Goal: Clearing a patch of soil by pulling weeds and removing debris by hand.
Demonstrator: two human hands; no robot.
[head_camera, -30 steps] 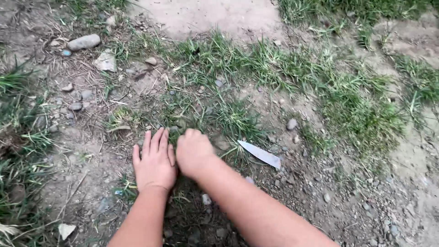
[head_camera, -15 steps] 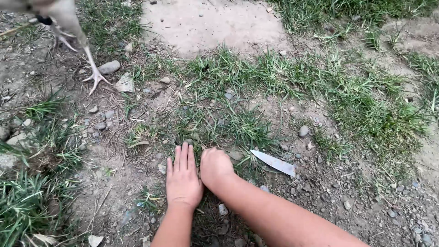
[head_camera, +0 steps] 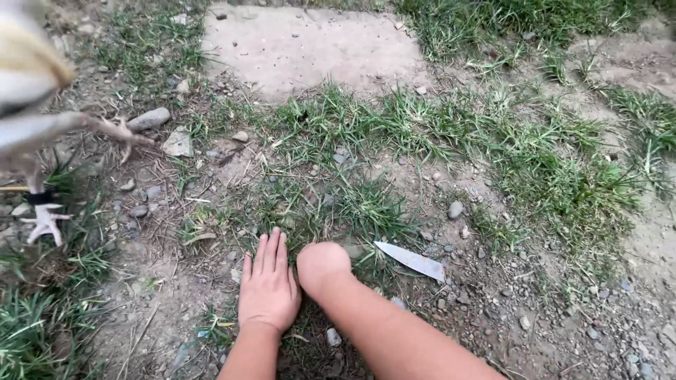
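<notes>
Head view: two hands on bare soil, blade alongside.
Left hand [head_camera: 268,290] flat, fingers together, holding nothing. Right hand [head_camera: 322,263] curled into a fist, contents not discernible. Knife blade [head_camera: 410,260] lies just right of the right hand, the nearer one, long axis pointing down-right away from it. Grass tuft [head_camera: 359,204] ahead.

We see bare dirt open left of our left hand [head_camera: 267,288]; a knife blade [head_camera: 410,260] lies just right of our right hand [head_camera: 322,265], grass tufts [head_camera: 352,204] ahead, a bird's legs [head_camera: 46,218] far left.
</notes>
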